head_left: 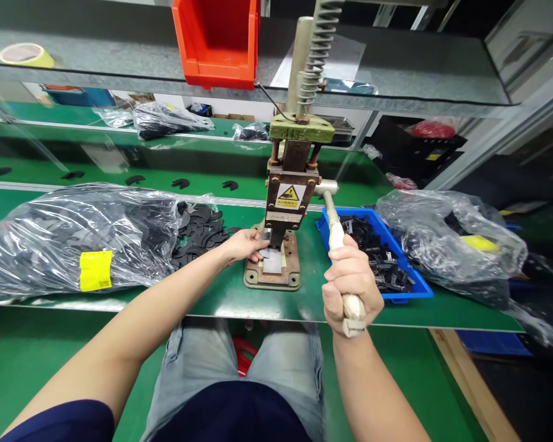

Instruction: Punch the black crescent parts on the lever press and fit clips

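A hand-lever press (288,215) with a coil spring on top stands on the green bench in front of me. My right hand (352,285) is wrapped around its lever (335,230), whose grip is covered in pale tape. At the base of the press, my left hand (247,244) pinches a small dark plastic part (265,237) at the tool. Fingers and tool hide most of that part. A bright metal plate (272,261) lies on the press base just beside the fingertips.
Left of the press, curved black parts (203,230) spill from a clear plastic bag (83,227). A blue tray (417,279) of small black parts stands at right, beside another bag (461,239). An orange bin (219,70) sits on the shelf above.
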The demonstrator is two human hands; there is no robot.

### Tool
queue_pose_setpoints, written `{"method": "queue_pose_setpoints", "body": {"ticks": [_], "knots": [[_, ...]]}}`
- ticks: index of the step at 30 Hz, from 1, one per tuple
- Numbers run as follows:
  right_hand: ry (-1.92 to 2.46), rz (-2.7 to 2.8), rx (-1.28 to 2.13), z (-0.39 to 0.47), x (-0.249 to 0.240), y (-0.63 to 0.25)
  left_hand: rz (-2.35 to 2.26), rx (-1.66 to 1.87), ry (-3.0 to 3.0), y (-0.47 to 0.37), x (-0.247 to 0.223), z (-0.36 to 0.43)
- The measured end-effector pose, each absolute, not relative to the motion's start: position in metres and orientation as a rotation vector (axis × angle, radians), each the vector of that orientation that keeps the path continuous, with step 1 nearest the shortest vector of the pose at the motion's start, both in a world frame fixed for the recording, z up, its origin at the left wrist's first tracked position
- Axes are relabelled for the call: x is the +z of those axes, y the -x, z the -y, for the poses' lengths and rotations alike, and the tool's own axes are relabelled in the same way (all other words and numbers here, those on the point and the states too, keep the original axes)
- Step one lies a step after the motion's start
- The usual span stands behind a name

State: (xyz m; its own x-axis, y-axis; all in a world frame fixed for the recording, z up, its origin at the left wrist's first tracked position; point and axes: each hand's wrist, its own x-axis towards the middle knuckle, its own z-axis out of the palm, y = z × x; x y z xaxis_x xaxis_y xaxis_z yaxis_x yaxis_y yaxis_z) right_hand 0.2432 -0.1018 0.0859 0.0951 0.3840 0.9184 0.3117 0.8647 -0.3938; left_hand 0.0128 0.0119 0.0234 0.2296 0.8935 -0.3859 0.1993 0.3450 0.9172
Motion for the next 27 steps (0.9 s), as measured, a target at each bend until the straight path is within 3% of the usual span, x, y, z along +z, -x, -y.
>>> {"method": "queue_pose_setpoints", "body": {"ticks": [11,23,27], "knots": [[0.575,1.438,0.048,0.1,0.085,-0.238,-1.386,0.402,-1.106,-0.021,0.034,-0.022],[0.605,1.539,0.019,0.103,0.089,-0.245,-1.359,0.464,-1.242,-0.025,0.041,-0.01],[0.582,1.517,0.029,0.101,0.088,-0.244,-1.155,0.45,-1.454,-0.001,0.05,-0.021]]}}
